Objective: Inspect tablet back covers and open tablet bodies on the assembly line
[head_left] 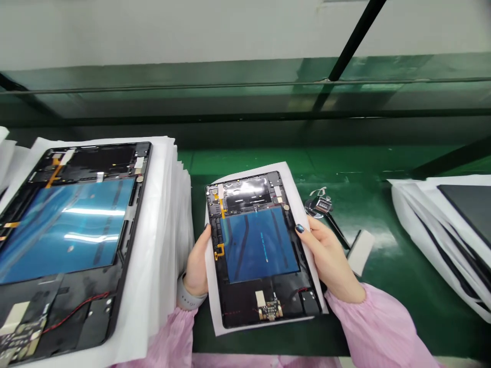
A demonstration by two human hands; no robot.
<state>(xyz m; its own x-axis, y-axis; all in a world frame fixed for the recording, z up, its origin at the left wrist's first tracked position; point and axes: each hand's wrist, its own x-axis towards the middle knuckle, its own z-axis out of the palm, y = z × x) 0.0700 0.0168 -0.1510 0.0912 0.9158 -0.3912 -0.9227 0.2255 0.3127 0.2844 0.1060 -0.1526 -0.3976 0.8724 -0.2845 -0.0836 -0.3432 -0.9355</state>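
Observation:
Between my hands is an opened tablet housing with a large blue film-covered panel, orange flex cables and a small circuit board at its lower end. A white foam sheet lies beneath it and sticks out around its edges. My left hand grips the left edge, thumb on top, with a grey band on the wrist. On the right edge, my right hand has its thumb over the rim and its other fingers underneath, partly hidden.
To the left stands a tall stack of similar tablet housings layered with white foam sheets. A metal tool with a black handle and a white block lie on the green table. At right is another foam-wrapped pile.

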